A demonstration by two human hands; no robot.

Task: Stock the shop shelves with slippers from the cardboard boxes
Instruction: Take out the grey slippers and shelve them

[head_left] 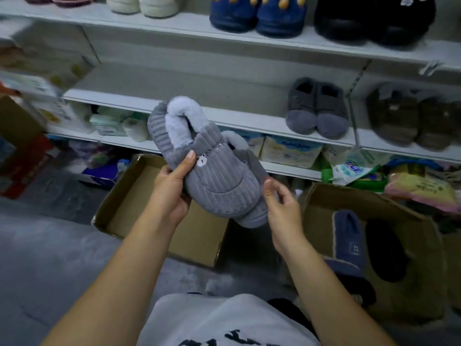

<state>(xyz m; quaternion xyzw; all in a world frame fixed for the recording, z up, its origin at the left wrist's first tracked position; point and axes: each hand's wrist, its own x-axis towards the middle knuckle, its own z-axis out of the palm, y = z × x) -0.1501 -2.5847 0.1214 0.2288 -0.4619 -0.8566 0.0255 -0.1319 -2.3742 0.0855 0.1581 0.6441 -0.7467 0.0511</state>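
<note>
Left hand (172, 193) gripping, right hand (280, 203) pinching toe of grey ribbed-corduroy slippers (217, 178), white fleece lining showing, small bear patch on upper.

- pale blue-and-cream packs (294, 151) in a row, mid-frame;
- red carton (27, 166), left edge;
- pink-and-yellow packet (421, 193), right side;
- grey floor (50, 258), lower left

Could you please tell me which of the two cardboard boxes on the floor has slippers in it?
The box on the right: a blue slipper and a dark one lie inside, while the left box shows only bare cardboard.
</note>
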